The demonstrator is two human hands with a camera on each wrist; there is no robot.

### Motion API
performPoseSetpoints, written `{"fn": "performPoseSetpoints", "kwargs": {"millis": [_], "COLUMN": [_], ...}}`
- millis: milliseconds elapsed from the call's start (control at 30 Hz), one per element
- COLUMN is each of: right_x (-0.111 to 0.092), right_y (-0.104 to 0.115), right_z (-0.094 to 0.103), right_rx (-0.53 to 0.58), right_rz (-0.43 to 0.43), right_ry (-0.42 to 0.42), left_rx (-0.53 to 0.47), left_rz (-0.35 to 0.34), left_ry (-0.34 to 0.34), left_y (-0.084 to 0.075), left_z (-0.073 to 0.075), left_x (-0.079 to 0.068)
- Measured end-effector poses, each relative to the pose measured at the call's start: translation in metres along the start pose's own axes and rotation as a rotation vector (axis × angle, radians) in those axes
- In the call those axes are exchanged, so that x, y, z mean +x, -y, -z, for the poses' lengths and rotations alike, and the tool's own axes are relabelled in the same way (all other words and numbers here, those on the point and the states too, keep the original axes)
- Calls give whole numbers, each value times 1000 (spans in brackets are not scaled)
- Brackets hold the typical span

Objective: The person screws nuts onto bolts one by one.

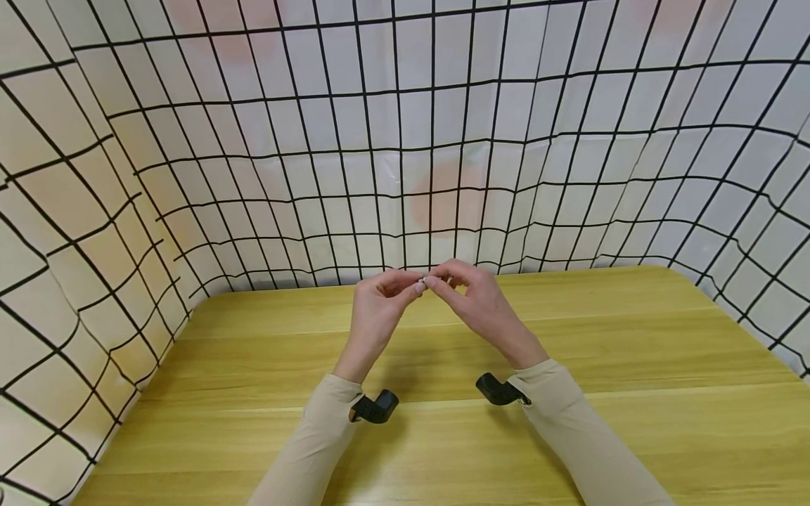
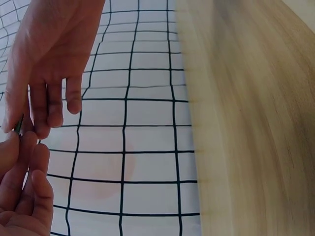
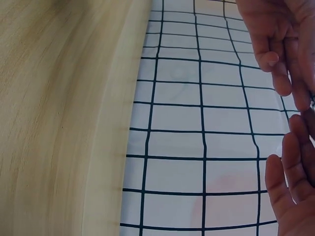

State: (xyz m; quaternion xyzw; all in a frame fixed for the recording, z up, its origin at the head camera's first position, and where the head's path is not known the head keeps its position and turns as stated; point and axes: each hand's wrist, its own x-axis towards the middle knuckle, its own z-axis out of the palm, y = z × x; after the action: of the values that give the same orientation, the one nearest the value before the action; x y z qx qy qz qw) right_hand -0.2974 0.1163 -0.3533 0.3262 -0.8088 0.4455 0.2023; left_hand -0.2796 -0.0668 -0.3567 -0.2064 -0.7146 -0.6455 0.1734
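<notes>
My left hand [image 1: 373, 313] and right hand [image 1: 484, 309] meet at their fingertips, above the far part of the table in the head view. Between them is a tiny, partly silvery object [image 1: 422, 280], pinched by thumb and forefinger on both sides. It looks like a thin dark sliver [image 2: 19, 125] in the left wrist view, where the left hand [image 2: 24, 189] is at the bottom and the right hand [image 2: 56, 54] above. The fingers hide most of it, and I cannot tell its kind. The other fingers of both hands are loosely bent, holding nothing.
Below the hands spreads a wooden tabletop [image 1: 253, 393]. A white sheet with a black grid net [image 1: 405, 161] rises behind its far edge and along both sides. Black wrist devices [image 1: 377, 407] sit on the beige sleeves [image 1: 569, 414].
</notes>
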Motion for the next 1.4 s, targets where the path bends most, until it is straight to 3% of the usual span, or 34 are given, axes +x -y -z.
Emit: {"fn": "performPoseSetpoints", "kwargs": {"millis": [300,533,800,900,967,1200,1400], "right_x": [1,1,0,0,0,1,1], "right_y": [0,1,5,5,4,2,3], "right_z": [0,-1,0,1,1,1,1], "right_rx": [112,102,84,83,83,67,98], "right_rz": [17,40,-24,-24,-19,-8,-51], "right_ry": [-3,-15,-10,-6,-3,2,-2], "left_rx": [-16,-18,-1,-2,-1,-12,-26], "left_rz": [7,13,22,32,37,26,15], "left_ry": [-16,-12,-5,-1,2,-6,-13], "left_y": [-1,-4,-34,-36,-35,-4,1], "left_z": [0,-1,1,2,2,2,3], "left_x": [0,1,-6,-6,-6,2,2]}}
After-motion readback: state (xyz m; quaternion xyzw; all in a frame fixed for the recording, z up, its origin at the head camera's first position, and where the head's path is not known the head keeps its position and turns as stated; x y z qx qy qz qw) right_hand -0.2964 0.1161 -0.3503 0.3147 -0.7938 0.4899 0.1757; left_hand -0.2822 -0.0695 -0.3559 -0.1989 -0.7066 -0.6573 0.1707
